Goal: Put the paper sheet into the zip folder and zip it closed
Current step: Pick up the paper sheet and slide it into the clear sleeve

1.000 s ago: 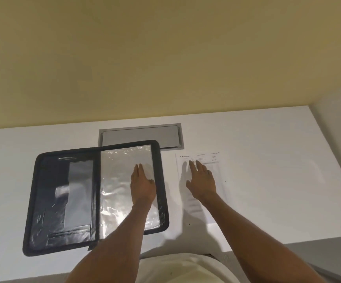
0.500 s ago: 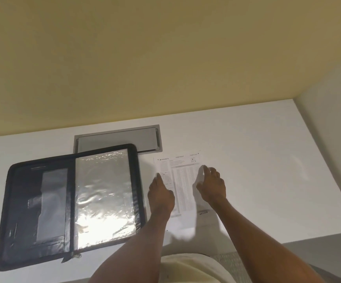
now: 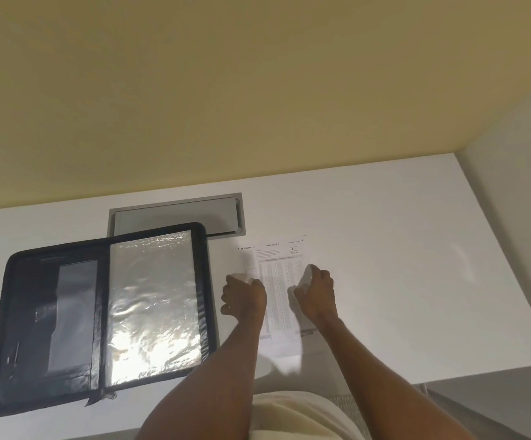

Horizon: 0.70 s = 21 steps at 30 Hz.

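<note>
The thin white printed paper sheet [image 3: 278, 281] lay just right of the open black zip folder [image 3: 99, 312]. Its long axis ran parallel to the folder's spine, with the heading at the far end. I judged it light, floppy and easy to crease. The left hand [image 3: 245, 296] and right hand [image 3: 316, 292] pinched its two long edges with curled fingers, which seemed a sensible hold.

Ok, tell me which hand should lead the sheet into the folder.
Left, probably: the left hand and right hand both pinch the paper sheet's edges, but the left holds the edge nearest the open zip folder.
</note>
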Available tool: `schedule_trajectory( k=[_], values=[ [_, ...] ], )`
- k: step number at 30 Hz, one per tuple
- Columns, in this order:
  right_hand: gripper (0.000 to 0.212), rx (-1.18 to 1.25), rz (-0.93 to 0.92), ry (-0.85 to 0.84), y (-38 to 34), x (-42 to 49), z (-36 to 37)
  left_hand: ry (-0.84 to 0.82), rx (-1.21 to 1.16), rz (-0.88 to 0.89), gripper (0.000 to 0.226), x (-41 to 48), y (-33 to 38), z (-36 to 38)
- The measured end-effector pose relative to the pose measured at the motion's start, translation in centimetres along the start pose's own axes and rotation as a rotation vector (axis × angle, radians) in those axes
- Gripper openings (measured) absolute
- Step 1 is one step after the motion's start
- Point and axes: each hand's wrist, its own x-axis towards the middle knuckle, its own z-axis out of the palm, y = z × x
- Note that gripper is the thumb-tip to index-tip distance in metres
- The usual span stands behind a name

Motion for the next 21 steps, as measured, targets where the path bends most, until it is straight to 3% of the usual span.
schedule_trajectory(
  k=[4,8,14,21],
  values=[
    [0.057,0.111,0.017,0.003,0.1,0.2,-0.3,-0.063,-0.082,-0.119,0.050,1.8,-0.5,-0.2],
    [0.055,0.130,0.017,0.005,0.2,0.3,-0.5,-0.121,-0.156,-0.115,0.051,3.2,-1.5,0.3],
    [0.056,0.161,0.028,0.005,0.6,0.4,-0.2,-0.176,-0.264,0.003,0.014,1.7,-2.0,-1.0],
    [0.051,0.192,0.021,0.018,1.8,1.1,-0.6,-0.369,-0.558,0.068,0.026,2.7,-4.1,-3.0]
  ],
)
